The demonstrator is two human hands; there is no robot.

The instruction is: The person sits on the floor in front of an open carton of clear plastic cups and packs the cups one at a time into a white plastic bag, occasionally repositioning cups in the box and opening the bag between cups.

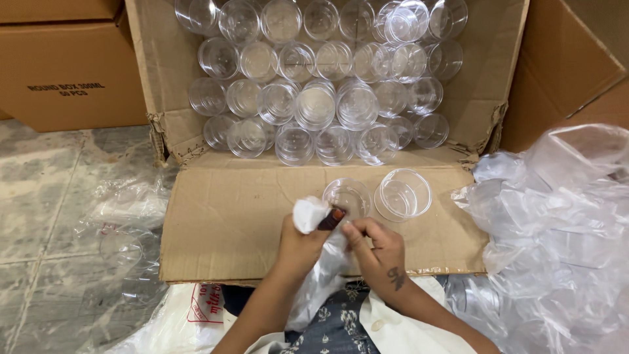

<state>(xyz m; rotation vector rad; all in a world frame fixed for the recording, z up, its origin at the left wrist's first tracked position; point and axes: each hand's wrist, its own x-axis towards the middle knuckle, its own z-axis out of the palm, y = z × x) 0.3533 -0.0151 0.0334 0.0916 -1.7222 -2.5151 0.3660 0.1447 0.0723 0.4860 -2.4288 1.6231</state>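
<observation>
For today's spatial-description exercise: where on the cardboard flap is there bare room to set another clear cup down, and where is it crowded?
The flap is bare to the left of the left hand, out to its left edge, and again right of the open cup. The box behind is packed with clear cups, and crumpled plastic bags crowd the right.

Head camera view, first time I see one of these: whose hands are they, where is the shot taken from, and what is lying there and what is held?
The single picture comes from a camera worn on a person's head, looking down at their own two bare hands. The left hand grips a white plastic bag with a small dark brown thing at its top; what that is I cannot tell. The right hand pinches the bag beside it. They work over a flattened cardboard flap, where two clear round containers sit. Behind, an open carton is packed with many more. Crumpled clear plastic wrap lies to the right.
</observation>
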